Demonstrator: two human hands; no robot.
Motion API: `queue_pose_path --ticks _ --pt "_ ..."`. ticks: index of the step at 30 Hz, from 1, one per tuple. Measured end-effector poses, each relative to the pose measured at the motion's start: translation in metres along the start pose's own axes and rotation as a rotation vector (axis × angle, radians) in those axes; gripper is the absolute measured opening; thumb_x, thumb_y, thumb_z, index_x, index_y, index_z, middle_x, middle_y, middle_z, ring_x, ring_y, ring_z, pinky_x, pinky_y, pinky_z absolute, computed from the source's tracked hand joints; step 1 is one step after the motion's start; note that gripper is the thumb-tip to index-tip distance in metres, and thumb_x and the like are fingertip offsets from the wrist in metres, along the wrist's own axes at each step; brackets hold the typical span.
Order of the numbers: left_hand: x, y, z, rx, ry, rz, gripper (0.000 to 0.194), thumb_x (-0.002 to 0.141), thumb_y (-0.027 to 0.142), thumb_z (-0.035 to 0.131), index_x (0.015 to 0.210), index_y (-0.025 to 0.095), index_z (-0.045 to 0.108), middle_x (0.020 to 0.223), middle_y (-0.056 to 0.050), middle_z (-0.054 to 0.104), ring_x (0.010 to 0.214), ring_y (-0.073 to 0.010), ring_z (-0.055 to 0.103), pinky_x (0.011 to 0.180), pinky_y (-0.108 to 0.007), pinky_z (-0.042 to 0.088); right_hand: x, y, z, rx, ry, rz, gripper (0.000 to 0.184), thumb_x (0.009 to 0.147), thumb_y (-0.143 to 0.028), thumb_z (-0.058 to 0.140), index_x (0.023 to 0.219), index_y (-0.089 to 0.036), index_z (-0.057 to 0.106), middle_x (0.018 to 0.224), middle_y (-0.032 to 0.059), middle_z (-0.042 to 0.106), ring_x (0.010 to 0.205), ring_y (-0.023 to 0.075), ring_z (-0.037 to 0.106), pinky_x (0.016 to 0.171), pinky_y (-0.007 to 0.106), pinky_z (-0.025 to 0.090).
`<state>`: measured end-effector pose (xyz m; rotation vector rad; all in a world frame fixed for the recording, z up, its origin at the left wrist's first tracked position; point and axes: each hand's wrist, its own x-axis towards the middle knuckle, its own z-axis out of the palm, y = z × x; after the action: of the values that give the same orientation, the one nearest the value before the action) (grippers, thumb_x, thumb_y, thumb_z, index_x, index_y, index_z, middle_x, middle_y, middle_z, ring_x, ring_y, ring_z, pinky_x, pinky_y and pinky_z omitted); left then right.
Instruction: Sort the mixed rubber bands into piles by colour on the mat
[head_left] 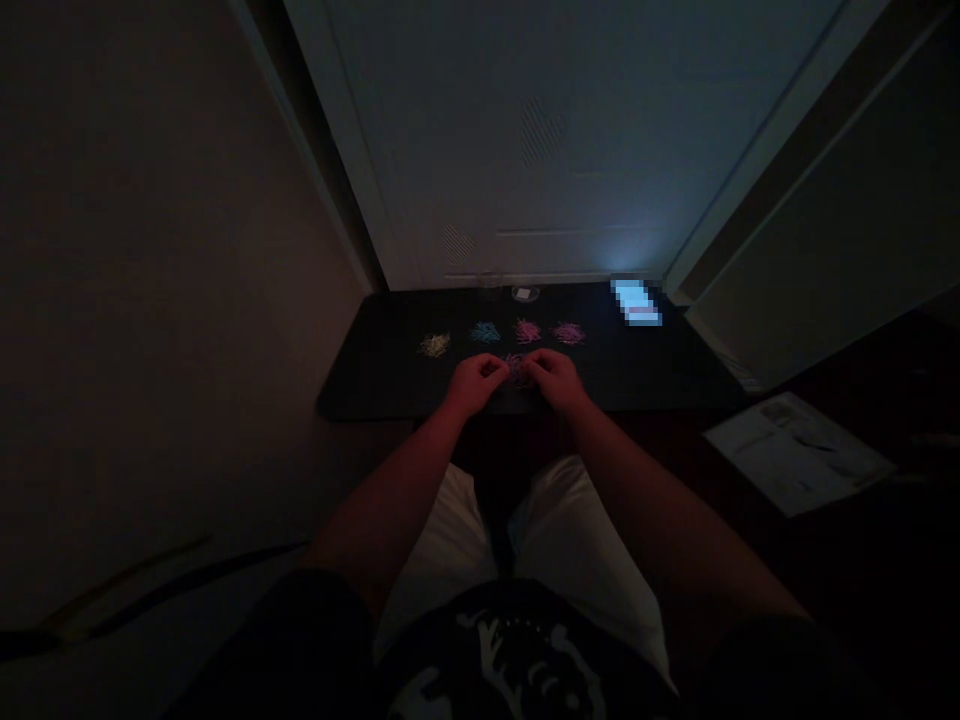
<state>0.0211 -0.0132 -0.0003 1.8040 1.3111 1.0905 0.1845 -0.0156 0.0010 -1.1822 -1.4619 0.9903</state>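
Both hands meet over a pile of thin purple sticks (515,368) near the front of the dark table. My left hand (478,382) is at the pile's left side, its thumb and fingers closed in a pinch. On the right side my right hand (553,378) is pinched too. Dim light hides what either hand holds, if anything. Behind them, in a row, lie a pale yellow pile (435,345), a blue pile (485,332), a pink pile (527,331) and a pinkish-purple pile (568,333) of similar thin sticks.
The dark table (375,375) stands against a white panelled door (450,130). At its back edge are a clear container (490,285) and a small round dish (525,294) with a white piece. A glowing screen (636,301) lies at right. A printed sheet (799,450) lies lower right.
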Motion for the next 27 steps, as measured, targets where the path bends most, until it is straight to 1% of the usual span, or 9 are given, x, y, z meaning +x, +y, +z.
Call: queue_pose_path --ticks 2,5,7,9,14,19,27 --pt "0.0004 -0.0010 0.0004 -0.001 -0.011 0.009 0.018 0.072 0.033 0.059 0.075 0.016 0.064 0.072 -0.002 0.065 0.065 -0.0120 0.057 0.063 -0.024 0.045 -0.0006 -0.0014 0.0010 -0.003 -0.009 -0.006 0.022 0.067 -0.039 0.058 0.068 -0.017 0.057 0.058 -0.0011 0.057 0.051 0.0101 0.048 0.051 0.023 0.039" --pt "0.0000 -0.0004 0.0009 -0.011 -0.038 0.027 0.020 0.073 0.035 0.059 0.075 0.016 0.064 0.072 -0.002 0.065 0.065 -0.0120 0.058 0.061 -0.023 0.044 -0.0014 -0.0035 0.0025 -0.098 -0.070 -0.071 0.022 0.069 -0.038 0.057 0.069 -0.016 0.061 0.065 0.0013 0.061 0.059 0.0115 0.052 0.057 0.024 0.040" --pt "-0.0006 0.0007 0.0009 -0.006 -0.050 0.039 0.020 0.073 0.035 0.059 0.075 0.016 0.064 0.072 -0.001 0.065 0.065 -0.0117 0.057 0.061 -0.023 0.044 -0.0015 -0.0037 0.0028 -0.163 -0.094 -0.103 0.023 0.070 -0.037 0.055 0.066 -0.015 0.061 0.064 0.0009 0.060 0.060 0.0115 0.051 0.058 0.024 0.040" --pt "-0.0011 0.0017 0.0008 0.013 -0.058 0.043 0.020 0.073 0.035 0.059 0.074 0.016 0.064 0.072 -0.001 0.065 0.064 -0.0116 0.057 0.060 -0.023 0.044 -0.0014 -0.0031 0.0025 -0.184 -0.094 -0.100 0.021 0.070 -0.036 0.055 0.064 -0.016 0.060 0.061 -0.0002 0.057 0.058 0.0108 0.049 0.057 0.023 0.038" --pt "-0.0011 0.0026 0.0007 0.044 -0.056 0.034 0.020 0.072 0.035 0.060 0.074 0.016 0.064 0.071 -0.001 0.064 0.063 -0.0118 0.055 0.059 -0.023 0.043 -0.0007 -0.0018 0.0014 -0.136 -0.082 -0.071 0.019 0.067 -0.034 0.057 0.063 -0.015 0.058 0.059 -0.0009 0.056 0.055 0.0101 0.047 0.054 0.023 0.037" --pt "-0.0010 0.0025 0.0004 0.009 -0.048 0.031 0.019 0.072 0.033 0.059 0.075 0.015 0.064 0.070 -0.001 0.064 0.063 -0.0112 0.055 0.060 -0.023 0.043 0.0006 0.0013 0.0006 -0.069 -0.058 -0.046 0.018 0.065 -0.033 0.058 0.064 -0.016 0.057 0.059 -0.0012 0.056 0.054 0.0096 0.047 0.054 0.022 0.038" --pt "-0.0004 -0.0007 0.0007 0.030 -0.029 0.007 0.020 0.072 0.034 0.059 0.075 0.014 0.063 0.071 -0.001 0.063 0.064 -0.0113 0.055 0.061 -0.023 0.042 0.0006 0.0029 -0.0006 0.038 0.013 0.003 0.018 0.064 -0.033 0.060 0.062 -0.017 0.052 0.053 -0.0034 0.051 0.050 0.0083 0.044 0.049 0.021 0.036"
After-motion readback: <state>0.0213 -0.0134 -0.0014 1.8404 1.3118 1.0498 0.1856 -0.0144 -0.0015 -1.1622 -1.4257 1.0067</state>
